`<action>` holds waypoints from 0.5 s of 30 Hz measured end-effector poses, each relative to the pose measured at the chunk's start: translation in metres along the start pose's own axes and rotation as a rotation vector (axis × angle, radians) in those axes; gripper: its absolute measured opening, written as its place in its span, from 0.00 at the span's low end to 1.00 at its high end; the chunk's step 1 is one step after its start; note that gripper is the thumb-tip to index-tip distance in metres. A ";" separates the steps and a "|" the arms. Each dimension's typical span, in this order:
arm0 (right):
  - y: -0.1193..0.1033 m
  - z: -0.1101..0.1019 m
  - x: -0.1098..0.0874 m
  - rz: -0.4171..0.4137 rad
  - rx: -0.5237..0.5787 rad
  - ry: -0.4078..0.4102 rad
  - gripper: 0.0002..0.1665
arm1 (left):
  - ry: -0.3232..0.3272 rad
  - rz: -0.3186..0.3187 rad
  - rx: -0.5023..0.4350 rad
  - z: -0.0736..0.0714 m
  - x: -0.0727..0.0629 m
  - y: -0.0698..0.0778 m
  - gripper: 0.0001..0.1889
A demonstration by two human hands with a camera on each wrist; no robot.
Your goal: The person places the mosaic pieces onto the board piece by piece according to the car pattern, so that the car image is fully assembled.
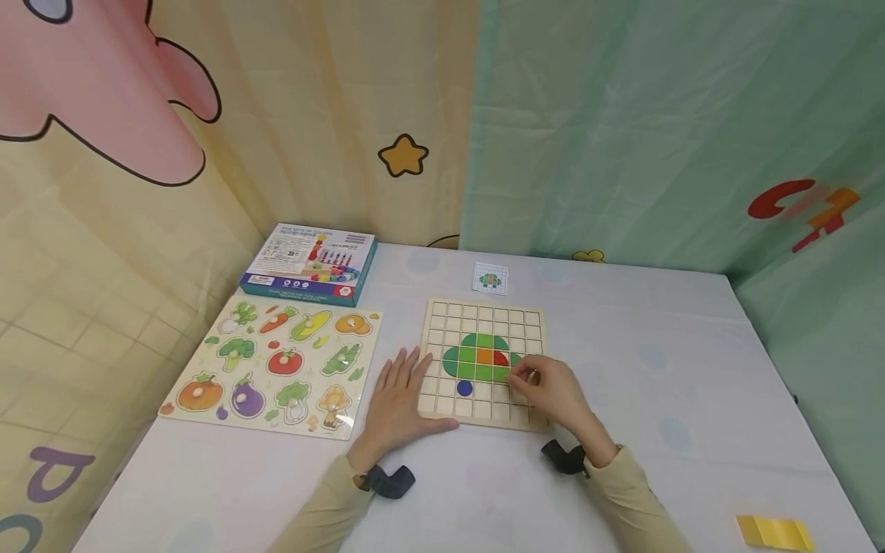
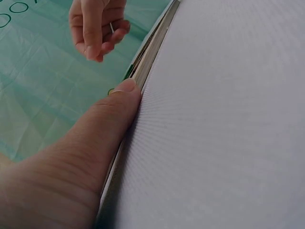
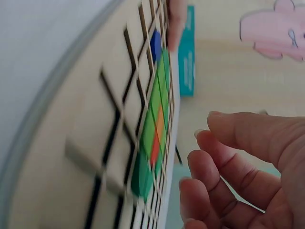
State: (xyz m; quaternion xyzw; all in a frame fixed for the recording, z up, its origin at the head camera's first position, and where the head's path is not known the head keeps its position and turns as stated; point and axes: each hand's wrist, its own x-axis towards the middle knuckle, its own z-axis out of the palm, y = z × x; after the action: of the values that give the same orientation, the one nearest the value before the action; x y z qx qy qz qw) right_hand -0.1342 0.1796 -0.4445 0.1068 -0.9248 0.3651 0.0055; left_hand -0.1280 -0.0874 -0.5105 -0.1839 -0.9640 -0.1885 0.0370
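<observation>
A square wooden grid board (image 1: 442, 403) lies on the table, its cells partly filled with green pieces (image 1: 466, 355). Among them sit an orange square (image 1: 485, 356) and a red piece (image 1: 500, 359), with a blue disc (image 1: 465, 388) below. My left hand (image 1: 397, 407) rests at the board's left side, fingers straight, its thumb (image 2: 90, 133) along the near edge. Over the right part of the board, beside the green pieces, hovers my right hand (image 1: 556, 388). In the right wrist view its fingers (image 3: 205, 167) curl loosely, and nothing shows between thumb and index finger.
Left of the grid board lies a vegetable puzzle board (image 1: 314, 372), with a flat toy box (image 1: 304, 265) behind it. A small picture card (image 1: 490, 278) lies beyond the grid board. Folded yellow paper (image 1: 774, 532) is at the near right. Curtains (image 1: 594, 138) hang behind the table.
</observation>
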 end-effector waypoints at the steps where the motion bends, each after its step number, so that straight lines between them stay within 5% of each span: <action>1: 0.005 -0.007 -0.003 0.011 -0.006 0.015 0.05 | 0.002 0.000 -0.003 0.000 0.000 0.000 0.61; 10: 0.047 -0.055 -0.031 0.128 -0.070 0.088 0.08 | -0.013 -0.005 0.019 -0.001 0.001 0.000 0.61; 15: 0.062 -0.062 -0.046 0.171 -0.068 0.032 0.07 | -0.015 -0.006 0.018 0.000 0.001 0.000 0.61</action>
State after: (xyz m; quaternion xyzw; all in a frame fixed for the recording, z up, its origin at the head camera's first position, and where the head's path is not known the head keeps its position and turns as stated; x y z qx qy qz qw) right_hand -0.1063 0.2742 -0.4445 0.0212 -0.9423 0.3342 -0.0071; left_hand -0.1291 -0.0870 -0.5100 -0.1822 -0.9664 -0.1787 0.0310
